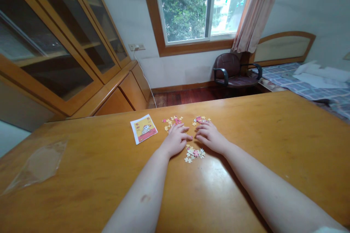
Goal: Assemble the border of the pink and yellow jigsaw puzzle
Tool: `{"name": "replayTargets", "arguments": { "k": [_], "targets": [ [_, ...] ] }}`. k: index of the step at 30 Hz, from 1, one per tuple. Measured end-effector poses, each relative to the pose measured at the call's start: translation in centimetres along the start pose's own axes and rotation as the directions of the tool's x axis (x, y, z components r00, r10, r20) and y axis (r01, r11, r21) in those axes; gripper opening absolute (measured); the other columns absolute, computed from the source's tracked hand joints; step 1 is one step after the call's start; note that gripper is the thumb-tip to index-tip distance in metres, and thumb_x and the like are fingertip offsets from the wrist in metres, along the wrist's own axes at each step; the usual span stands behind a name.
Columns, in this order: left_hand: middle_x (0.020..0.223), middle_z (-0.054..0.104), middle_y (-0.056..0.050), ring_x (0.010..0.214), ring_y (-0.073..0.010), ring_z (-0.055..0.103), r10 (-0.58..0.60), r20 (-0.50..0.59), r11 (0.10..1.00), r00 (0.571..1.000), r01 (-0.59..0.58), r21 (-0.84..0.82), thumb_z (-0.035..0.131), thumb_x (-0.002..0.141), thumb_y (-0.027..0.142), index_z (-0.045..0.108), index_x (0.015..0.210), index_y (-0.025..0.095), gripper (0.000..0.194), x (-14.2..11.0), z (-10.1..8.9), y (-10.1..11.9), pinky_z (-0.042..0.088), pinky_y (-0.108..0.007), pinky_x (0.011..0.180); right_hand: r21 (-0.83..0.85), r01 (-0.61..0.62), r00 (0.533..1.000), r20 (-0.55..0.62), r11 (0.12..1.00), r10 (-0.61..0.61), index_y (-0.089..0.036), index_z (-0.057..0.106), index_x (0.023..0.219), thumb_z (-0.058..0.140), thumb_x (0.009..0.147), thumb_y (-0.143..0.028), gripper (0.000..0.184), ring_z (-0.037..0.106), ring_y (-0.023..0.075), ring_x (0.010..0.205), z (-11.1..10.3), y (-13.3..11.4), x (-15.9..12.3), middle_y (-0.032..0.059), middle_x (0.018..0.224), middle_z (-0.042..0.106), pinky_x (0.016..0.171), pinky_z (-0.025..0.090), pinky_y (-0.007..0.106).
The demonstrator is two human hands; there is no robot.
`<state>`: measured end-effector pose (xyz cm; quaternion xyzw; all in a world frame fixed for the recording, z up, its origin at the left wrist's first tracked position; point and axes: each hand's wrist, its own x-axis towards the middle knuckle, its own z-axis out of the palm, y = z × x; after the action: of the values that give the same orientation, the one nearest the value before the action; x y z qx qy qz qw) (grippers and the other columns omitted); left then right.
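Note:
My left hand [177,138] rests palm down on the wooden table, fingers apart, over the near edge of a loose group of yellow and pink jigsaw puzzle pieces [172,121]. Opposite it, my right hand [209,135] lies with its fingers spread, the tips touching or close to a second small group of puzzle pieces [199,119]. Between my wrists, a third heap of puzzle pieces [194,153], pale, yellow and pink, sits on the table. Whatever is under my palms is hidden.
A square picture card [144,129] with a white cartoon animal lies left of my left hand. Farther left is a clear plastic bag [41,164]. Beyond the wooden table [259,123] stand a glass-door cabinet [65,40], a dark red armchair [232,71] and a bed [306,76].

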<state>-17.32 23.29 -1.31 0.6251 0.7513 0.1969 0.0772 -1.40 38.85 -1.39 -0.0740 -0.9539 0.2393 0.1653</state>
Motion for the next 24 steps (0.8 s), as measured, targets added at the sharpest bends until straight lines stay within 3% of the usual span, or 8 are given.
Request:
{"name": "replayTargets", "arguments": {
  "k": [6, 11, 16, 20, 24],
  "targets": [
    [0.122, 0.061, -0.003, 0.126, -0.0248, 0.043, -0.101, -0.153, 0.993, 0.983, 0.109, 0.041, 0.051, 0.082, 0.019, 0.073, 0.090, 0.028, 0.025, 0.2, 0.1, -0.6, 0.027, -0.050, 0.111, 0.084, 0.127, 0.975, 0.170, 0.988, -0.140, -0.028, 0.074, 0.091, 0.055, 0.089, -0.032, 0.020, 0.042, 0.0243, 0.122, -0.4, -1.3, -0.5, 0.0032, 0.113, 0.064, 0.108, 0.027, 0.045],
    [0.134, 0.053, -0.003, 0.133, -0.0279, 0.035, -0.012, -0.019, 1.000, 1.000, 0.012, -0.014, 0.062, 0.076, 0.027, 0.067, 0.109, 0.030, 0.033, -0.1, 0.0, -0.1, 0.016, -0.052, 0.115, 0.069, 0.117, 0.958, 0.254, 0.991, -0.131, -0.034, 0.073, 0.102, 0.055, 0.089, -0.036, 0.022, 0.036, 0.0279, 0.128, -0.4, -1.5, -0.7, 0.0022, 0.125, 0.058, 0.110, 0.020, 0.053],
    [0.146, 0.041, -0.004, 0.140, -0.0309, 0.023, 0.003, 0.084, 1.000, 0.996, 0.000, -0.030, 0.066, 0.074, 0.034, 0.053, 0.130, 0.034, 0.057, -0.3, -0.2, 0.1, 0.010, -0.056, 0.115, -0.005, 0.075, 0.973, 0.219, 0.997, -0.072, -0.033, 0.072, 0.104, 0.050, 0.091, -0.039, 0.026, 0.037, 0.0285, 0.128, -0.2, -1.0, -0.6, 0.0052, 0.124, 0.059, 0.110, 0.017, 0.057],
    [0.145, 0.042, -0.006, 0.140, -0.0307, 0.024, -0.050, 0.058, 0.999, 0.997, 0.050, 0.000, 0.064, 0.077, 0.037, 0.057, 0.125, 0.030, 0.049, -0.2, 0.1, -0.1, 0.010, -0.057, 0.115, -0.011, 0.037, 0.984, 0.175, 0.999, -0.035, -0.030, 0.072, 0.104, 0.047, 0.093, -0.038, 0.029, 0.039, 0.0274, 0.125, -0.1, -0.7, -0.5, 0.0057, 0.120, 0.061, 0.109, 0.020, 0.054],
    [0.141, 0.047, -0.006, 0.138, -0.0298, 0.028, -0.166, -0.049, 0.984, 0.985, 0.169, 0.063, 0.060, 0.081, 0.036, 0.062, 0.117, 0.027, 0.037, 0.2, 0.5, -0.5, 0.013, -0.058, 0.114, -0.005, 0.030, 0.991, 0.132, 1.000, -0.029, -0.027, 0.071, 0.104, 0.044, 0.094, -0.036, 0.030, 0.041, 0.0258, 0.121, -0.2, -0.6, -0.4, 0.0062, 0.116, 0.062, 0.108, 0.025, 0.049]
  ]
}}
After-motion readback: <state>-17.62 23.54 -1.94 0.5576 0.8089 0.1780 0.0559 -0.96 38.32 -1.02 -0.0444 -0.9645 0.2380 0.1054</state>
